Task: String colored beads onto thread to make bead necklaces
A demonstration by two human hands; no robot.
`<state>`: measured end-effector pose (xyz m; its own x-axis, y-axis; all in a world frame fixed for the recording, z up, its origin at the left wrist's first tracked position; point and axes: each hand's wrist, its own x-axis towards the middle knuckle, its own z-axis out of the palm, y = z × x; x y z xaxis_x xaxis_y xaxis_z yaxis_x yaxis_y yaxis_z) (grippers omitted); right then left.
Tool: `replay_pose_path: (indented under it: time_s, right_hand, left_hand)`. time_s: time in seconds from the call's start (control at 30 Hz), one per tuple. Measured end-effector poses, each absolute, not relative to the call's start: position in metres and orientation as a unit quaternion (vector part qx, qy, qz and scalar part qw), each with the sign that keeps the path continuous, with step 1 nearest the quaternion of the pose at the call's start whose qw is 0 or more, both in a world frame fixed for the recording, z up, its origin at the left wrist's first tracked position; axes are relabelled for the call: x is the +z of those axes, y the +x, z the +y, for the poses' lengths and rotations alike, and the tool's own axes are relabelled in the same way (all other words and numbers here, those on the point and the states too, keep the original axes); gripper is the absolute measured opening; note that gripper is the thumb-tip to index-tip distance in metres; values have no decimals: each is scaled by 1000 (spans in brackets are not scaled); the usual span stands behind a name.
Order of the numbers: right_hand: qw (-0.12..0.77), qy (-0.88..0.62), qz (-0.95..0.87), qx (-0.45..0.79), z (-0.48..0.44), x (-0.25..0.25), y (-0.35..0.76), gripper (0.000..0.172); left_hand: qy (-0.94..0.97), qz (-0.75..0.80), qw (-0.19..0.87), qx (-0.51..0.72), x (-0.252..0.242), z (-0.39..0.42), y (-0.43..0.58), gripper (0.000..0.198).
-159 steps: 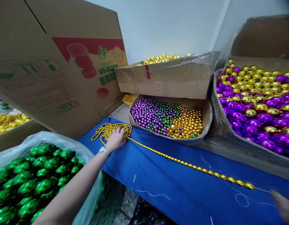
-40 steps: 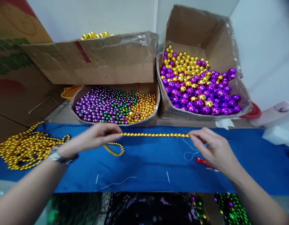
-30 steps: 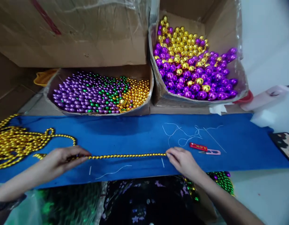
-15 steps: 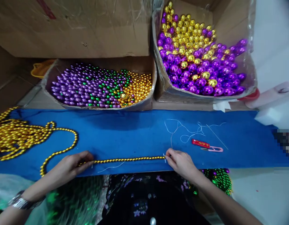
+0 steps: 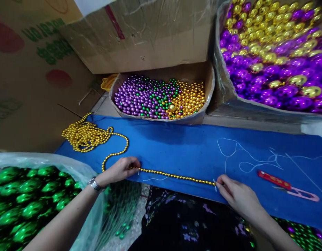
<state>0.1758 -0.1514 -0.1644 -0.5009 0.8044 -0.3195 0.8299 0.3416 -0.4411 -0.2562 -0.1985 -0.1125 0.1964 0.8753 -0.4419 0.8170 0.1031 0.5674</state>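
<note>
A strand of gold beads (image 5: pixel 176 175) is stretched straight along the front edge of the blue cloth (image 5: pixel 171 150). My left hand (image 5: pixel 125 167) pinches it at the left, where a small white thread end shows. At the strand's right end, my right hand (image 5: pixel 236 191) is closed with thumb and forefinger together, beside a short white tie. Beyond my left hand the beads curve back to a heaped pile of gold bead strand (image 5: pixel 85 136). Loose white thread (image 5: pixel 239 148) runs up from my right hand in loops.
Pink-handled thread snips (image 5: pixel 304 194) and a red tool (image 5: pixel 274 179) lie right of my right hand. Behind are a carton of small mixed beads (image 5: pixel 150 97) and one of larger purple and gold beads (image 5: pixel 270 69). A plastic bag of green beads (image 5: pixel 32 195) stands front left.
The view has swung left, so everything sits further right and the green bag shows. Both hands keep their hold at the strand, which is still stretched between them.
</note>
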Motion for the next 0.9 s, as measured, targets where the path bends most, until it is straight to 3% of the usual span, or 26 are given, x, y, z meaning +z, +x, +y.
replay_pose_path:
  time_s: [0.53,0.9]
  right_hand:
    - [2,497,822,-279,-151,-163,173,18]
    - [15,538,809,-237,-143,-151,165,11]
  left_hand:
    - [671,637,378,14,-112,-197,-261,22]
    - [631,637,442,-16,-117,-186,-267,24]
